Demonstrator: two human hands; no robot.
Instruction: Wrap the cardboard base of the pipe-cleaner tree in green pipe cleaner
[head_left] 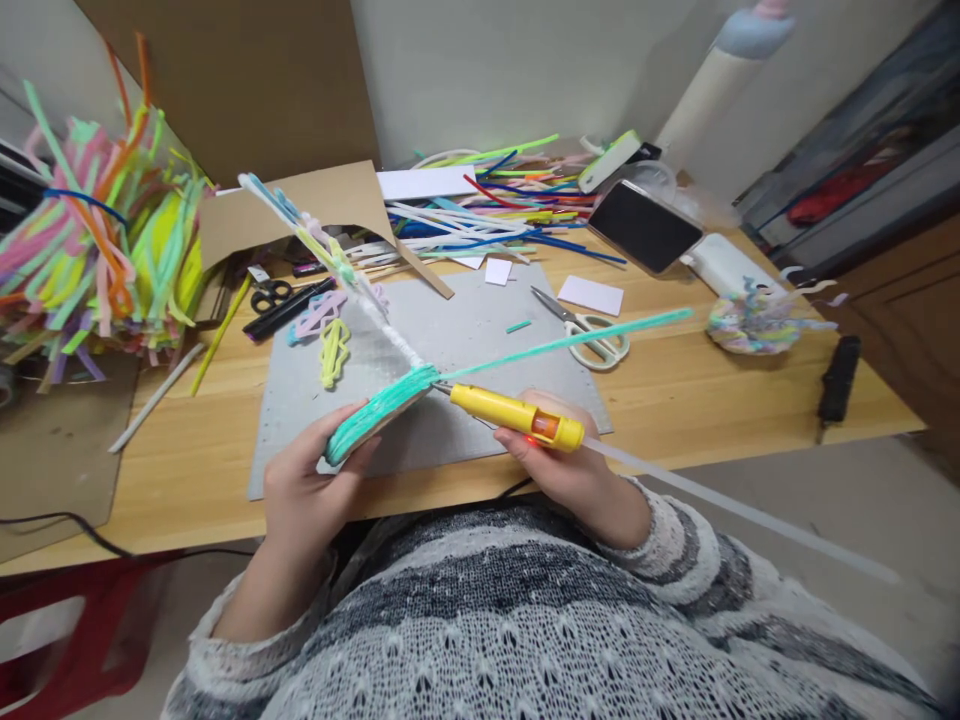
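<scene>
My left hand (311, 480) grips a flat base wrapped in teal pipe cleaner (382, 408), tilted on its edge. From the base a white-wrapped stem (386, 325) rises away to the upper left, with yellow, pink and blue pieces along it. A loose teal pipe cleaner end (570, 345) stretches out to the right from the base. In my right hand (559, 465) is a yellow hot glue gun (517, 415), fingers wrapped round it. Its nozzle meets the base's right end, and a long clear glue stick (742, 510) sticks out behind.
Under the work lies a grey cutting mat (450, 310), with white-handled scissors (600, 340) and yellow zigzag pipe cleaners (334, 355) on it. Pipe cleaner bundles (82, 240) stand left. At the back right is a phone (645, 225); a black-handled tool (838, 385) lies near the right edge.
</scene>
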